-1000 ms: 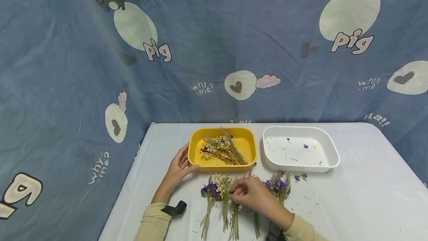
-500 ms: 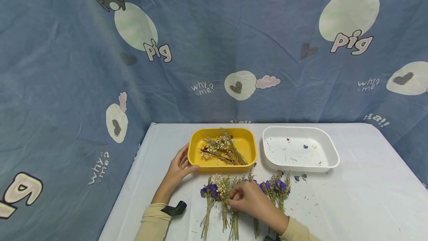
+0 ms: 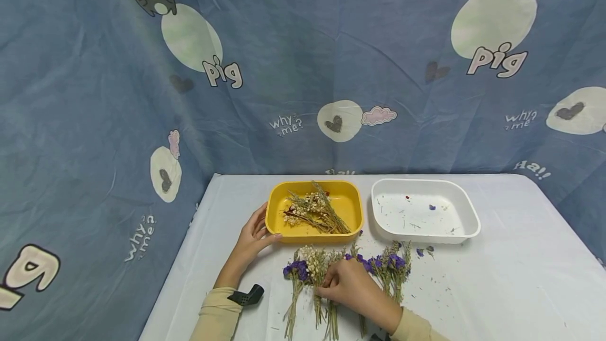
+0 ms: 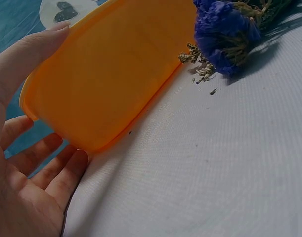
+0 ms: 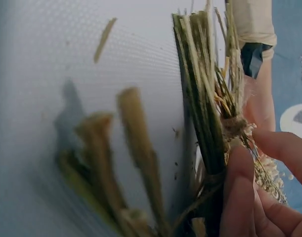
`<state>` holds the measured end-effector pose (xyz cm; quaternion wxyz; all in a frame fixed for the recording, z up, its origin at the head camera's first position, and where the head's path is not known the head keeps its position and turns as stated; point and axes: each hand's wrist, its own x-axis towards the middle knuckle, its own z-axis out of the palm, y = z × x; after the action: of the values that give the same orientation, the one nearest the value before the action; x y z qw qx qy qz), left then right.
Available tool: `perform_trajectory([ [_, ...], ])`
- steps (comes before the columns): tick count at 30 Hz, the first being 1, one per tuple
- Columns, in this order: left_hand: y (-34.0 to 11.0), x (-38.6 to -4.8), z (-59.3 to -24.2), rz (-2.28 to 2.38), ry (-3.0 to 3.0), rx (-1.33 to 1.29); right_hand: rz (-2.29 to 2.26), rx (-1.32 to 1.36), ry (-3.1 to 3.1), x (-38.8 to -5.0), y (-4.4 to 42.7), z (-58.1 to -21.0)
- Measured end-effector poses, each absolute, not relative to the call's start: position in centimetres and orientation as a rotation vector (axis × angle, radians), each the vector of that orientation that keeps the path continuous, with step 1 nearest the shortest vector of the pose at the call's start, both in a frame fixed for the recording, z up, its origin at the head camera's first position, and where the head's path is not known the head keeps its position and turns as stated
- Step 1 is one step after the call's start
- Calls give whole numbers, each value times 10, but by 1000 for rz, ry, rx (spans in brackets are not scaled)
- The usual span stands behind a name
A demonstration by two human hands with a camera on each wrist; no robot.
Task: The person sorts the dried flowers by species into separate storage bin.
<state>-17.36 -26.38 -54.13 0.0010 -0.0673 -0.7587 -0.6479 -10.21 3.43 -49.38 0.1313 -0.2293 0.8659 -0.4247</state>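
My left hand holds the left end of a yellow tray, its thumb along the rim and its fingers at the end wall in the left wrist view. Inside that tray lie dried flower bunches. My right hand is over the row of bunches in front. Its thumb and forefinger pinch at the twine round a bunch of dried white flowers. Left of this is a purple-flowered bunch. Another bunch of cut stems stands beside the fingers in the right wrist view; the hand partly hides it.
A white tray holding a few petals and scraps stands right of the yellow one. More purple-flowered bunches lie to the right of my right hand. Loose petals and stem bits are scattered on the white tabletop. Behind hangs a blue printed cloth.
My right hand has moved left and slightly toward me, from above the middle bunches to the white-flowered one. My left hand and both trays have stayed where they were.
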Motion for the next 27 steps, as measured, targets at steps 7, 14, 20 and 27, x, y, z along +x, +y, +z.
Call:
perform_trajectory([
  [7, -263, -174, -541, -2025, -2385, -206, -1208, -680, 2535, -102, 34, -495],
  [14, -264, -174, -543, -2022, -2389, -194, -1286, -648, 2462, -102, 35, -495],
  [20, -264, -174, -543, -2030, -2386, -188, -1325, -622, 2451, -100, 37, -493],
  [27, -263, -173, -541, -2039, -2382, -190, -1378, -584, 2374, -101, 38, -492],
])
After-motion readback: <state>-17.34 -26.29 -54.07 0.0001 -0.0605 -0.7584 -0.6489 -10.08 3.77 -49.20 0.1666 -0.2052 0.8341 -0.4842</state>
